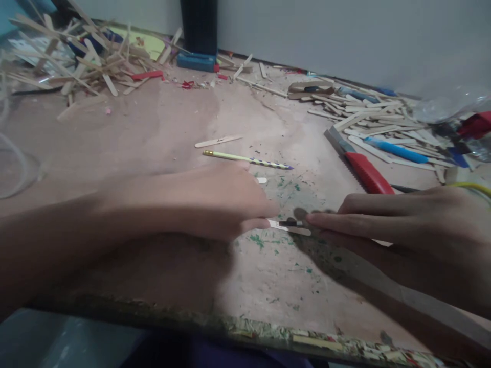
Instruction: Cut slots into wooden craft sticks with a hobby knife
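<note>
Between our hands on the table [172, 120], the pale stick [301, 231] is apparently being steadied: our left hand [245, 199] pinches it, while our right hand [399, 220] meets a small dark piece [290, 223], grip unclear. Careful alignment seems called for! Bare wood opens nearside; pencil [249, 159] and red cutter [364, 166] crowd beyond.

The craft stick [301, 231] is pale cream; the blurred slim piece [290, 223] looks black, white-ended — the pencil [247, 159] yellow-green with dark spots, the red-handled tool [364, 166] grey towards its tip.
</note>
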`<state>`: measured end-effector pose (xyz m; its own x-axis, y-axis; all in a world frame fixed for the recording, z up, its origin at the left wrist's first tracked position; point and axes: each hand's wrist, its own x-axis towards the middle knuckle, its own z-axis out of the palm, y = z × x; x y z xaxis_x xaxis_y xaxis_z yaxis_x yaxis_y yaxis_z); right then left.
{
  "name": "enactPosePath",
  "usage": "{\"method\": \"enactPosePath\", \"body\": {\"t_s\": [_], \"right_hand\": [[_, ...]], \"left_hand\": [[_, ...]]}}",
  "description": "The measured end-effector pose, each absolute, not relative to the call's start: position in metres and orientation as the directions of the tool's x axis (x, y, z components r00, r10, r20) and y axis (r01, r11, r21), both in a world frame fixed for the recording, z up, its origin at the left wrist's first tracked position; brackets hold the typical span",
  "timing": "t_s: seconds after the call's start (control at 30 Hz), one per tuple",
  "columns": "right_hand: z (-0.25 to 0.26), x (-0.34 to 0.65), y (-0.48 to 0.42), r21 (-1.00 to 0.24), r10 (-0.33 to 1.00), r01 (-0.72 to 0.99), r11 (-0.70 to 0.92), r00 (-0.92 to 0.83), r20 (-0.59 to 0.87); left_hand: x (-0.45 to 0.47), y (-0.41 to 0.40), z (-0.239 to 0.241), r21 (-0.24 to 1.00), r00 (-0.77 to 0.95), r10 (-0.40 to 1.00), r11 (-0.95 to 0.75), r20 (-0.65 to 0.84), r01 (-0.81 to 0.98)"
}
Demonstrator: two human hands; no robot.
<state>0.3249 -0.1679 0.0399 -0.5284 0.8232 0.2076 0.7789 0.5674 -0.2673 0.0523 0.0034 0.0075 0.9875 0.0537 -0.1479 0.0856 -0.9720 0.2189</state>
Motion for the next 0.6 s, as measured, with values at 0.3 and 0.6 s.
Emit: {"method": "enactPosePath", "body": {"t_s": [0.3,0.6], "right_hand": [[0.050,0.311,-0.171,-0.224,0.810,0.778,0.586,-0.565,0.158],[0.047,0.316,-0.161,-0.235,0.765,0.728,0.644,-0.612,0.199]], "left_hand": [[0.052,0.007,0.009,0.256,0.986,0.028,-0.964,-0.165,0.070],[0.055,0.004,0.012,0.214,0.973,0.053,-0.971,-0.226,0.103]]}}
